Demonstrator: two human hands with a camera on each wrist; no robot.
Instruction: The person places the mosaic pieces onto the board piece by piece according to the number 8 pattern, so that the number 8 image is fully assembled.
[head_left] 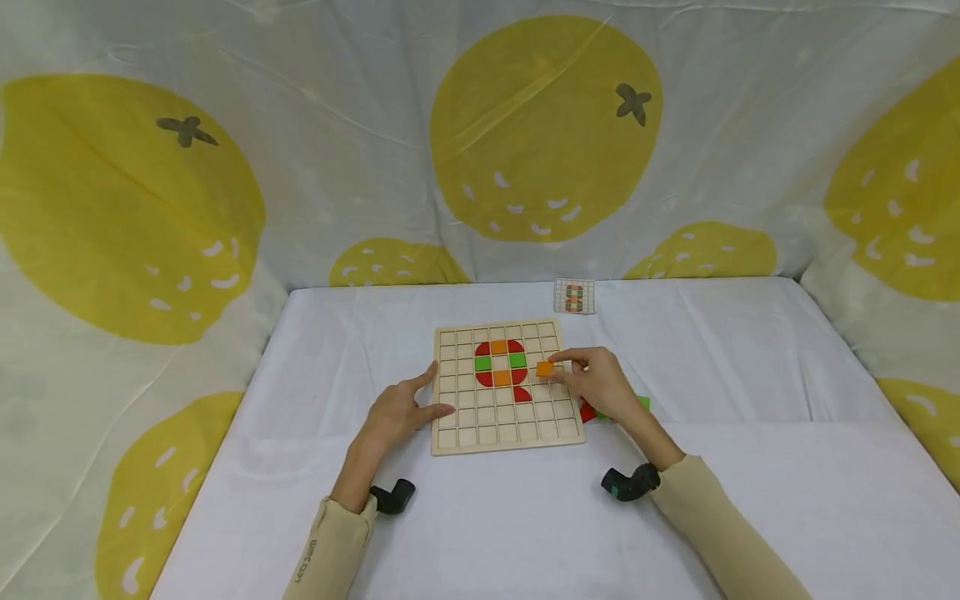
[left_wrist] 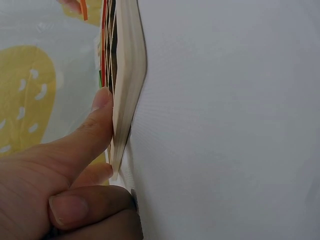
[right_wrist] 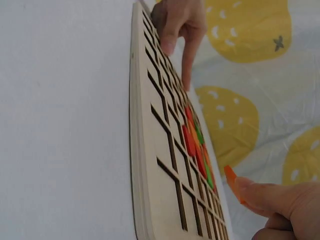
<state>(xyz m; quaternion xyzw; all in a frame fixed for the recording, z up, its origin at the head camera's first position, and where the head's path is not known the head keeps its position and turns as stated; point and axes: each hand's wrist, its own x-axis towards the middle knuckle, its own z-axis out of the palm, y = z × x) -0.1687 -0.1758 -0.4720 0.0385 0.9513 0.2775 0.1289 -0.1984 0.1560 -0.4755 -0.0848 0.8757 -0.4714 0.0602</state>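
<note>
A square wooden grid board point(head_left: 465, 429) lies on the white-covered table. In its cells sits a ring of red, orange and green tiles point(head_left: 483, 350), with a red curved tile point(head_left: 522, 394) just below the ring. My left hand point(head_left: 396, 410) rests at the board's left edge, thumb on the rim and straight index finger farther up along it; the other fingers are curled beside the edge in the left wrist view. Between thumb and fingertips, my right hand point(head_left: 600, 379) pinches an orange square tile point(head_left: 544, 368). That tile is held above the board's right part.
Loose red tiles point(head_left: 587, 412) and green tiles point(head_left: 644, 402) lie right of the board, partly hidden under my right hand and wrist. A small pattern card point(head_left: 574, 297) lies near the table's back edge. Behind it hangs a cloth point(head_left: 360, 167) printed with yellow fruit.
</note>
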